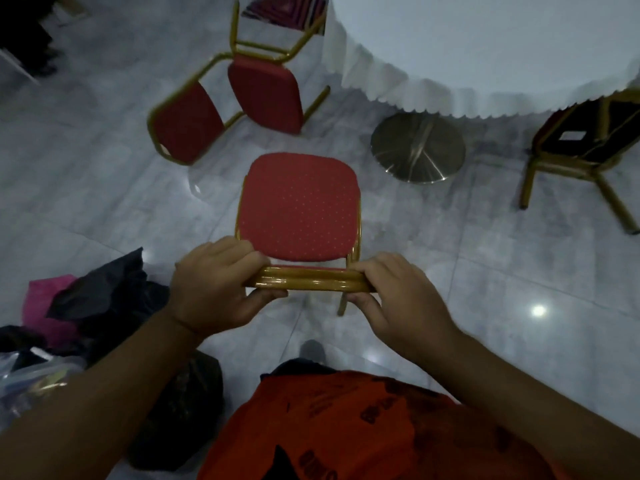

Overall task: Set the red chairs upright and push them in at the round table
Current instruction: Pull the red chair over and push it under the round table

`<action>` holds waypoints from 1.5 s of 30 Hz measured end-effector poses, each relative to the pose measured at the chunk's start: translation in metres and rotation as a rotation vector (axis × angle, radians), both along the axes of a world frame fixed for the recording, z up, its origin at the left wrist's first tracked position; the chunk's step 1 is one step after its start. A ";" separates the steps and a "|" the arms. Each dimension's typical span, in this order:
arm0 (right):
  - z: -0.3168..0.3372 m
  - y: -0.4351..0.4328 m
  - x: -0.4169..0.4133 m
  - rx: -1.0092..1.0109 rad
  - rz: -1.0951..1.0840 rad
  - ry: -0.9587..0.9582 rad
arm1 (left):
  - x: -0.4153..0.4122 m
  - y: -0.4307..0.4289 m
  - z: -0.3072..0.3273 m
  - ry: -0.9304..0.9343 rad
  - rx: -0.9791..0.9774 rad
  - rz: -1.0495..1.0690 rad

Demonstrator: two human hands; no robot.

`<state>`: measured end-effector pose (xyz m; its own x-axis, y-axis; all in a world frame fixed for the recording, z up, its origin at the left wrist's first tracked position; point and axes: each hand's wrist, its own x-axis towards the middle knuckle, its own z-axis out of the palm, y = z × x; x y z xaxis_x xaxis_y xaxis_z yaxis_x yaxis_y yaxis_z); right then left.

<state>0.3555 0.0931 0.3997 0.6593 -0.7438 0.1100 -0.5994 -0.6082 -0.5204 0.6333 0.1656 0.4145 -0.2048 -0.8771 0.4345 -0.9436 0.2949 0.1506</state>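
Note:
A red chair [299,207] with a gold frame stands upright right in front of me, its seat facing the round table [485,46], which wears a white cloth. My left hand [216,282] and my right hand [391,292] both grip the gold top rail of its backrest. A second red chair [242,98] lies tipped over on the floor at the upper left. A third chair [585,143] lies overturned at the right, half under the tablecloth, its dark underside and gold legs showing.
The table's round metal base [417,147] sits on the marble floor just beyond the upright chair. Dark and pink bags [86,303] are piled on the floor at my left. Another black bag [180,410] lies near my feet.

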 end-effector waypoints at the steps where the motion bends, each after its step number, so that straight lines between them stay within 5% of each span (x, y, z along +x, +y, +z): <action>1: 0.004 -0.010 0.005 -0.040 -0.017 -0.008 | 0.001 -0.005 -0.004 0.022 -0.035 0.022; 6: 0.015 -0.041 0.011 -0.115 -0.034 0.039 | -0.003 -0.028 -0.018 0.144 -0.080 0.097; 21: -0.003 -0.104 -0.088 -0.144 -0.427 -0.012 | -0.089 -0.186 -0.025 0.292 -0.056 -0.236; 31: -0.003 -0.187 -0.133 -0.126 -0.444 -0.053 | -0.139 -0.270 -0.025 0.308 0.036 -0.255; 45: -0.020 -0.232 -0.097 -0.049 -0.448 0.032 | -0.099 -0.324 -0.038 0.285 0.238 -0.238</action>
<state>0.2585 -0.1393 0.3802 0.2765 -0.9511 0.1374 -0.8245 -0.3083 -0.4746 0.5347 -0.1581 0.3761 -0.3146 -0.9025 0.2943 -0.7642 0.4247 0.4854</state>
